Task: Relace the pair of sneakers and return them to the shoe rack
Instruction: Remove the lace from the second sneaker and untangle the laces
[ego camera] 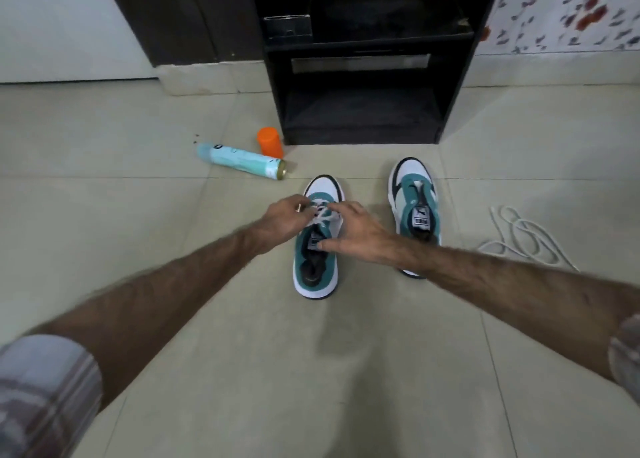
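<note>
A floor (104, 215) of large, smooth, pale greenish tiles with thin grout lines fills the view. At 12 o'clock stands the shoe rack (363, 76), a boxy cabinet of dark matte board with open shelves. Just below centre sits the left sneaker (315, 270), teal suede-like panels over a rounded white sole, toe pointing to 12. Both hands work at its eyelets: the left hand (280, 220) pinches the flat white lace (323, 216), while the right hand (356, 235) has its fingers curled over the same lace and its thumb laid across the tongue. The right sneaker (415, 208) stands apart at 2 o'clock, unlaced. A loose white lace (523, 239) lies coiled at 3 o'clock. At 11 o'clock a slim turquoise spray can (239, 161) lies beside an orange cap (270, 142).
</note>
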